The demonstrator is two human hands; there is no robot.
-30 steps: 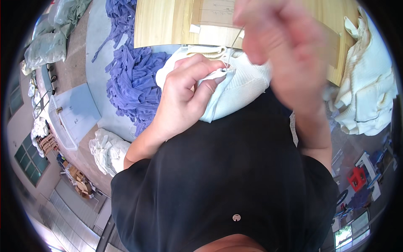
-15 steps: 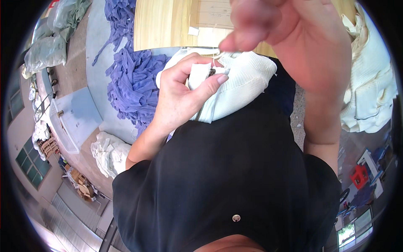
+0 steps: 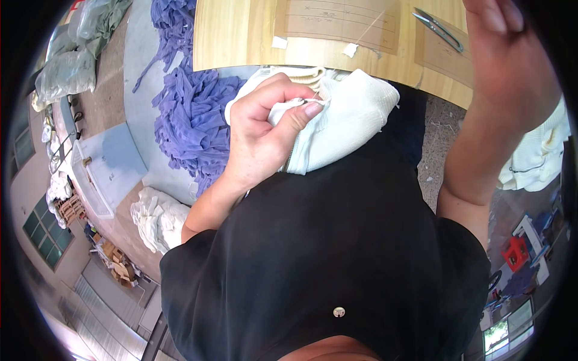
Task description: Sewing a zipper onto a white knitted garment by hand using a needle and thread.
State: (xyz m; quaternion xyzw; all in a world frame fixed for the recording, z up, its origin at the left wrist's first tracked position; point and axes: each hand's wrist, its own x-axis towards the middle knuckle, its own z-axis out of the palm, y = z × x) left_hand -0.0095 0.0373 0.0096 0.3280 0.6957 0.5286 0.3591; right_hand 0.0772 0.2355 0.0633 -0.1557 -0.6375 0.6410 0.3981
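Note:
My left hand [image 3: 259,129] is closed, thumb against fingers, pinching the edge of a white ribbed knit garment [image 3: 352,117] with a dark zipper [image 3: 289,159]. The garment lies against my front, by the table's near edge. High at the right, my right hand [image 3: 512,72] is raised with its fingers curled, partly cut off by the frame's top. Whatever its fingertips hold is hidden. A thin pale thread [image 3: 374,26] slants over the table between the garment and the top edge; its upper end is out of view.
The wooden table [image 3: 235,36] bears brown paper sheets [image 3: 340,24], small white scraps [image 3: 350,49] and thread snips [image 3: 438,30]. Purple fabric strips [image 3: 192,123] are heaped at left. More white knit [image 3: 533,162] hangs at right. A clear plastic bin [image 3: 93,180] stands at far left.
My right hand has moved right and up, away from the garment, uncovering the snips and paper. My left hand keeps its pinch, and the garment edge has folded over under the thumb.

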